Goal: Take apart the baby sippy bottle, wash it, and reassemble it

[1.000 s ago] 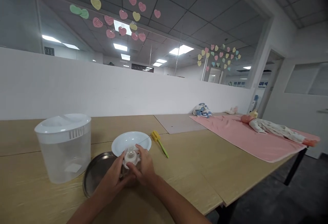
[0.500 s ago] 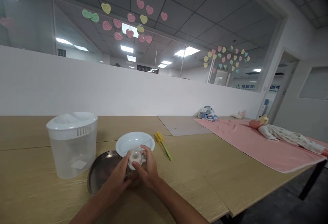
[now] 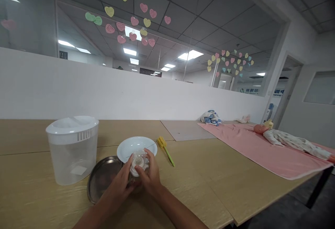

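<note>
Between my two hands is a baby bottle (image 3: 138, 162) with a clear cap and a white collar, its top tilted toward the camera. My left hand (image 3: 125, 178) wraps its left side. My right hand (image 3: 151, 173) grips the right side, thumb laid across the collar. The lower part of the bottle is mostly hidden by my fingers. Just behind it sits a white bowl (image 3: 125, 145). A round steel tray (image 3: 101, 178) lies beside my left forearm, which covers part of it. Right of the bowl lies a brush (image 3: 165, 151) with a yellow head and green handle.
A lidded translucent plastic bin (image 3: 72, 152) stands at the left. On the right, a doll in pale clothes (image 3: 293, 141) lies on a pink cloth (image 3: 251, 148). A crumpled blue-and-white cloth (image 3: 210, 117) rests against the white wall (image 3: 131, 96). The table's front edge runs at lower right.
The view has shifted slightly, so the things on the table appear a little lower and farther left. Both hands keep their hold on the bottle.
</note>
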`<state>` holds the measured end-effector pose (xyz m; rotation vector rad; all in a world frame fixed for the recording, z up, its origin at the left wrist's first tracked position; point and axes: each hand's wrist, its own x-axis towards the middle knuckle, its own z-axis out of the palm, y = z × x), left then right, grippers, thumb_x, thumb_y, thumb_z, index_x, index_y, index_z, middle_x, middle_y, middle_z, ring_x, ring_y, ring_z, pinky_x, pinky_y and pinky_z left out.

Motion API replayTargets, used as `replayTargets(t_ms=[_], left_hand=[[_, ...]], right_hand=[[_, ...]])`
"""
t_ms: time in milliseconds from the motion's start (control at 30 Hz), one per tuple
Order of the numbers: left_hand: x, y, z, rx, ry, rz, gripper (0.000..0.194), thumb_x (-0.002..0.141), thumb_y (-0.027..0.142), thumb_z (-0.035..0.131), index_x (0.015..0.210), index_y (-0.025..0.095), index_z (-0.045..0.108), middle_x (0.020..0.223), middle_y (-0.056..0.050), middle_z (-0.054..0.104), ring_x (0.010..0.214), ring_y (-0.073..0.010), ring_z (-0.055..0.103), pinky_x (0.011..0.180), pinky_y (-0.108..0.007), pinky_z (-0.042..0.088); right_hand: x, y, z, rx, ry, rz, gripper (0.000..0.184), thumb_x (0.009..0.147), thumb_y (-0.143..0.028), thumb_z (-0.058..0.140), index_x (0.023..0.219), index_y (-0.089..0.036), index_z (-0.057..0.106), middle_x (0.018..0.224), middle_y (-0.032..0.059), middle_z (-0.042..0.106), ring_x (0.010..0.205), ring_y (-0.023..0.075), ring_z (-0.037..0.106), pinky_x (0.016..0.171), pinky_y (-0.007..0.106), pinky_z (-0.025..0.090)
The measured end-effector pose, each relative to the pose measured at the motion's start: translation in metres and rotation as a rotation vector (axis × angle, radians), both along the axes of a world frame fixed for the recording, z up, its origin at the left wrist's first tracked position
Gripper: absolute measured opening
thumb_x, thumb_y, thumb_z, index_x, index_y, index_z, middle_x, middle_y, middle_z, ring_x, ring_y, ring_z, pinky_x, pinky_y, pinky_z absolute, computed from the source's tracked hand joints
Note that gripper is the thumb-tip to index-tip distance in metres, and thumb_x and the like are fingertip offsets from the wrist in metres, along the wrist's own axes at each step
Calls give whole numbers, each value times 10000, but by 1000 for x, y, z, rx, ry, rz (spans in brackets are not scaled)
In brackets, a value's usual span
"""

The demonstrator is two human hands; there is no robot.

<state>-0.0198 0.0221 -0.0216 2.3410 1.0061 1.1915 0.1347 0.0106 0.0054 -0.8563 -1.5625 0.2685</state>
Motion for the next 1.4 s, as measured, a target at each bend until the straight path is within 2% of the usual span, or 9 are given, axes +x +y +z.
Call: replayTargets(t_ms=[167,300,400,533,633,767,1033,1167,1400], left_hand=[[3,-4,7,31,9,4,693,845,293,498,1433,230,137,1412,-127,377,1287,-264,376,1045,-427,350],[3,-6,10,31,43,14,693,860,347,482,1431,234,105,1440,-129,329,1316,-255,328,1060,-435,324],[3,-7,11,29,56,22,690,863,368,477,1428,234,104,1441,-132,322,1322,-254,317,1056,-430,332],[3,-9,14,40,45,7,667,868,365,468,1425,234,125,1420,-136,354,1306,-254,347,1027,-413,373],[3,-11,16,32,42,10,653,868,368,467,1422,231,151,1407,-132,380,1283,-251,384,1004,-392,401],[3,-10,14,42,52,30,667,853,380,490,1418,235,165,1416,-115,376,1290,-246,376,1011,-378,396],[3,-10,15,61,50,30,651,853,361,490,1412,225,185,1398,-125,399,1275,-246,397,1019,-389,385],[3,-10,16,50,55,20,663,854,359,490,1415,220,167,1403,-134,386,1284,-254,382,1038,-419,359],[3,-11,17,19,55,-1,671,859,364,483,1418,237,134,1419,-131,356,1301,-262,353,1050,-445,339]], right_hand=[[-2,3,7,134,233,-11,576,830,-324,550,1348,-198,332,1259,130,505,1108,225,525,933,378,440],[4,13,15,86,492,-117,584,867,-347,489,1386,-193,268,1339,159,413,1117,211,524,936,378,446],[13,22,15,21,412,-209,492,857,-348,492,1319,-193,420,1388,145,332,1188,223,458,940,356,442],[18,29,8,-12,204,-245,394,842,-279,482,1225,-212,550,1176,120,490,1007,190,557,839,319,490],[19,31,5,-22,118,-230,407,799,-212,486,1194,-209,579,945,78,562,836,173,589,772,312,502],[20,34,7,-65,134,-226,537,721,-138,499,1257,-177,505,764,25,603,751,174,596,756,313,490],[22,40,6,-115,161,-169,563,691,-136,512,1251,-152,470,798,39,654,692,153,611,688,285,495],[24,41,3,-140,166,-163,498,705,-160,514,1203,-154,504,857,52,657,676,132,606,647,254,490],[22,36,4,-149,145,-138,324,823,-292,452,1096,-144,545,764,30,642,656,142,611,637,266,481]])
